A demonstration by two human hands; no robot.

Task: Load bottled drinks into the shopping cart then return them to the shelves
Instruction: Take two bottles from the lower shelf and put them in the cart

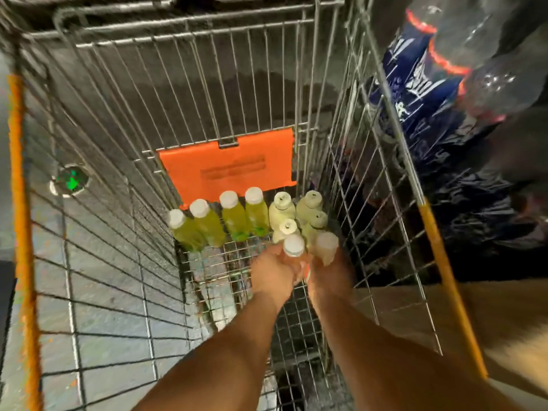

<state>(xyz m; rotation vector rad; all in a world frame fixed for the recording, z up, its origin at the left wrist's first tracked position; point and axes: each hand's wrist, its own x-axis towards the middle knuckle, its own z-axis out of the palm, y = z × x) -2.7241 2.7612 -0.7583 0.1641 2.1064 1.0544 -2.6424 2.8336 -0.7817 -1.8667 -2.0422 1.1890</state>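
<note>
Both my arms reach down into the wire shopping cart [124, 161]. My left hand [272, 274] grips an orange drink bottle with a white cap [294, 246]. Beside it my right hand [329, 271] grips a second, blurred bottle with a pale cap [326, 243]. Both bottles hang just above the cart floor. Several green drink bottles [234, 218] stand in a row at the cart's far end. Several pale yellow bottles [310, 210] stand to their right, just beyond my hands.
An orange plastic flap [228, 164] hangs on the cart's far wall. Orange bumpers run along the left rim [17, 203] and right rim [444, 268]. Large clear bottles with dark blue labels [439, 69] fill the shelf right of the cart. Grey floor lies to the left.
</note>
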